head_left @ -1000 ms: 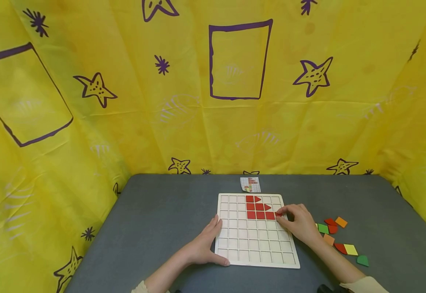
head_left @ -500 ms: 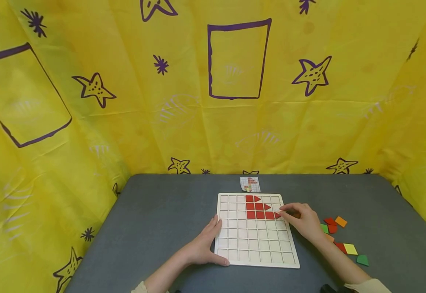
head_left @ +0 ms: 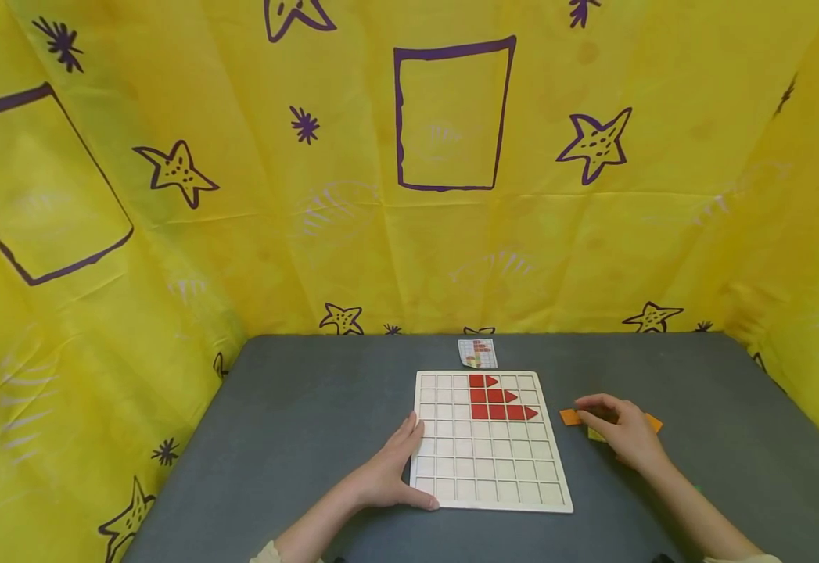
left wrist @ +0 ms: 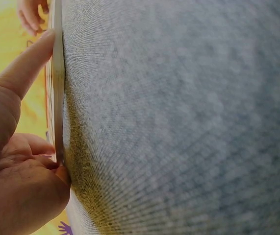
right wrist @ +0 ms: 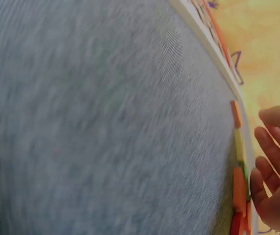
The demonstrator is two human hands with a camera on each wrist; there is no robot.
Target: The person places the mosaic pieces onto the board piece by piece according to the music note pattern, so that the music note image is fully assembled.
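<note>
Grid board [head_left: 486, 448] lay flat on the grey table [head_left: 325, 391], with our left hand [head_left: 388, 474] at its left edge and our right hand [head_left: 620, 432] apart from it on the right. We had the left thumb and fingers spread wide around the near-left corner, the thumb touching the near edge and the fingers the left one. Our right hand hovered with parted fingers over loose pieces; in the right wrist view, a gap showed between its fingers and them. Below the fingertips lay an orange piece [head_left: 569, 417], with a yellow piece [head_left: 595, 435] just beside it, partly hidden by the hand. On the board, towards its far side, we saw red pieces [head_left: 497, 412] in three stepped rows, each ending on the right in a triangle.

Just beyond the far edge lay a small white card [head_left: 477, 354] printed with a grid, red rows and some yellow-green shapes; its finer print was too small for us to read. Behind hung a yellow cloth [head_left: 254, 258] with purple starfish and frame outlines.
</note>
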